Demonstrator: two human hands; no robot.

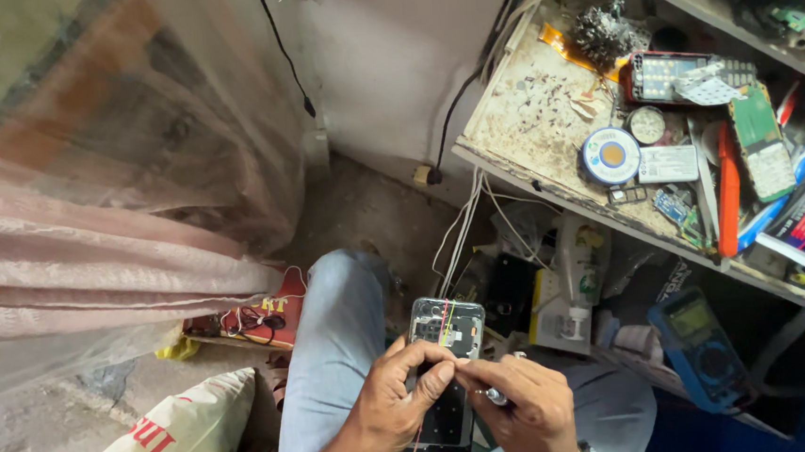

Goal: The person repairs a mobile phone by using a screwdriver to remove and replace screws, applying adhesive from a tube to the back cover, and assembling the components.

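An opened phone with its back cover off lies over my lap, its inner parts and a thin coloured wire showing. My left hand grips the phone's left edge, thumb pressed on its middle. My right hand pinches a small metal-tipped tool against the phone's right side, fingertips meeting the left thumb. The lower part of the phone is hidden behind both hands.
A dirty workbench at the upper right holds a round solder tin, old keypad phones, an orange-handled tool and pens. A blue multimeter sits below it. White cables hang from the bench edge. A sack lies lower left, a pink curtain at left.
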